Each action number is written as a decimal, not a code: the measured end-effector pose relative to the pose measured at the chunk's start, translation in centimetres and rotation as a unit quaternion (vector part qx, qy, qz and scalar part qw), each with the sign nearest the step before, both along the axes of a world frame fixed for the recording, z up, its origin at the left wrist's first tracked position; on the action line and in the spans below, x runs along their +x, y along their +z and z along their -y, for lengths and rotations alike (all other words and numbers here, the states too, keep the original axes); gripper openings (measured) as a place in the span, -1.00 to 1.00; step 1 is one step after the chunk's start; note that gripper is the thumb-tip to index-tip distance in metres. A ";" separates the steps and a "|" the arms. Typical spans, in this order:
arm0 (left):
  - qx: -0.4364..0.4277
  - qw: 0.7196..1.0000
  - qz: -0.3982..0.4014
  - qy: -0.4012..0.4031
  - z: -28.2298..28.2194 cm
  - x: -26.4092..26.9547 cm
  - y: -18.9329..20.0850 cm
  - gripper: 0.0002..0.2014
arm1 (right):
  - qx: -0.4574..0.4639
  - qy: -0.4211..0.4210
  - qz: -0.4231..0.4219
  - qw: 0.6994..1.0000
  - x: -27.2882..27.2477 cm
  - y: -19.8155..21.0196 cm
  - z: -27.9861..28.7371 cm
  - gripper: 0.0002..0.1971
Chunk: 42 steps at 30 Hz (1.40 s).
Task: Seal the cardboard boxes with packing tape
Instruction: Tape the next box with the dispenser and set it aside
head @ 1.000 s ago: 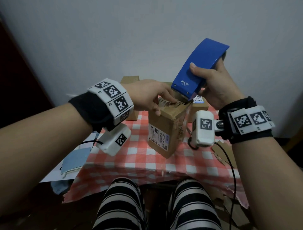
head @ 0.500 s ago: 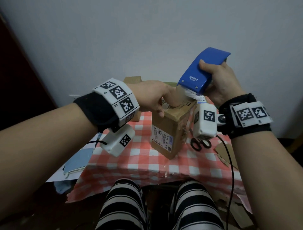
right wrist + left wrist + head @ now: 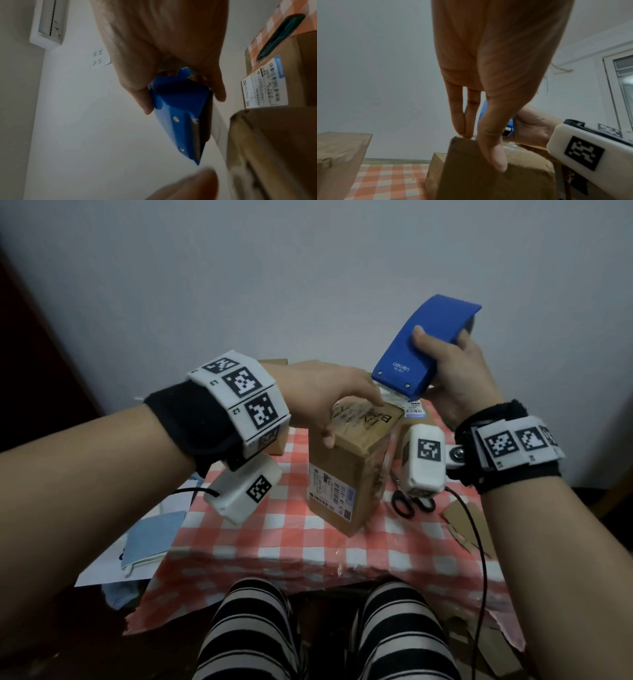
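A tall cardboard box with a shipping label stands upright on the checked tablecloth. My left hand lies on its top with straight fingers, and the thumb presses down the near side. Shiny clear tape covers the box top. My right hand grips a blue tape dispenser, tilted up. Its toothed blade hovers just above the far right top edge of the box. The right wrist view shows the dispenser beside the box.
A second labelled box stands behind the first, and another box sits at the back left. Black scissors and cardboard scraps lie to the right. Blue and white papers lie off the table's left edge.
The right hand has lifted the dispenser up and to the right, off the box top to beyond its far edge. The left hand has stayed on the box top.
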<state>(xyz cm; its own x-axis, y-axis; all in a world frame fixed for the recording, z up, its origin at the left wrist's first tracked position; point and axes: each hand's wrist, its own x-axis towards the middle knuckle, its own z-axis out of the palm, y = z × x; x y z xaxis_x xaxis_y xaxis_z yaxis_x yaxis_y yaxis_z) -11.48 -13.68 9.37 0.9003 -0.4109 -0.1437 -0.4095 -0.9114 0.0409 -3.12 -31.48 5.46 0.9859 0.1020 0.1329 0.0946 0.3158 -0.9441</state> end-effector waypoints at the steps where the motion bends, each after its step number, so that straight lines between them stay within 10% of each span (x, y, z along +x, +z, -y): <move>1: 0.015 1.000 -0.008 -0.007 0.2 0.1 0.1 -0.10 | -0.003 0.002 0.001 1.000 0.0 -0.1 -0.1 -0.61; 42: -0.009 0.997 -0.067 0.045 0.9 1.2 0.2 -0.21 | -0.146 -0.022 0.209 0.967 -2.7 -0.1 -1.4 -0.42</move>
